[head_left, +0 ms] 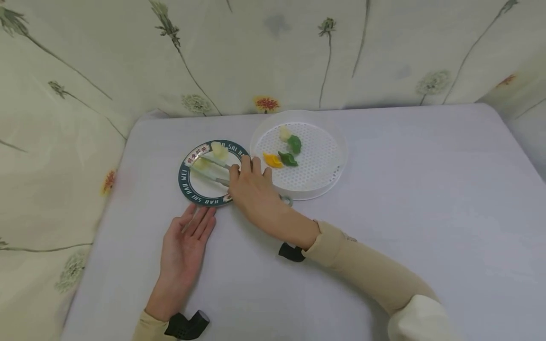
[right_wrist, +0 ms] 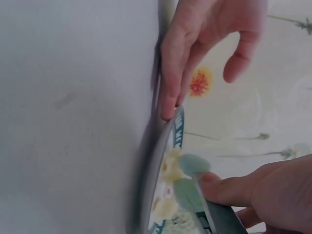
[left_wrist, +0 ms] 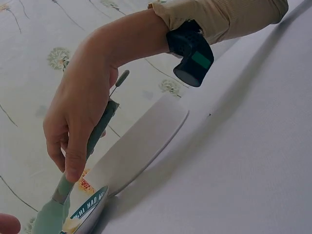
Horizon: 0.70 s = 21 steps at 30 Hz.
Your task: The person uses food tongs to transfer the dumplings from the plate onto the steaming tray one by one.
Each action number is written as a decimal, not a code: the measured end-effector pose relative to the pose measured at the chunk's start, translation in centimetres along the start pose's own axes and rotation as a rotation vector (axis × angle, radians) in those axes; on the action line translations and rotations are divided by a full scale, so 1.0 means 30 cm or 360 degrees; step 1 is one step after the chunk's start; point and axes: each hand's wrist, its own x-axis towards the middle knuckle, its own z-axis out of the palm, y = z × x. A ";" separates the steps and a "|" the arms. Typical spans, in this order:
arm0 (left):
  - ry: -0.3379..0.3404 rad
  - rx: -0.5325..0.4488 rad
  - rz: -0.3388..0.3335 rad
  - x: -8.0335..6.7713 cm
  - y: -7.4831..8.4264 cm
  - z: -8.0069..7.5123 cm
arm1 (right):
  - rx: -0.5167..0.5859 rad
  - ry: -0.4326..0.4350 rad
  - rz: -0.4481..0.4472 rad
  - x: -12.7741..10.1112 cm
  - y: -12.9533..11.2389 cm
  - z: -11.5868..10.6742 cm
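Pale dumpling [head_left: 201,164] in tongs [head_left: 212,171], right hand [head_left: 251,187]

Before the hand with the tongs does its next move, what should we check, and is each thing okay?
1. Right hand grips the tongs: ok.
2. Tong tips are over the plate: ok.
3. Pale dumplings lie on the plate: ok.
4. Left hand rests flat, fingertips at the plate's rim: ok.
5. Steamer tray sits beside the plate with the green dumplings and an orange dumpling inside: ok.
6. Tongs pinching a dumpling right now: cannot tell.
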 end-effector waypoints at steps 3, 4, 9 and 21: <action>-0.0005 0.0005 0.0001 -0.003 0.002 0.001 | 0.0000 -0.0006 -0.0020 -0.025 0.008 -0.019; -0.0008 0.0009 0.0001 -0.005 0.002 0.001 | -0.0001 -0.0007 -0.0025 -0.034 0.010 -0.026; -0.0015 0.0024 0.0001 -0.009 0.003 -0.001 | -0.0034 -0.0018 -0.0051 -0.068 0.015 -0.050; -0.0023 0.0025 0.0003 -0.009 0.000 0.001 | 0.0082 0.0002 -0.0078 -0.050 0.038 -0.054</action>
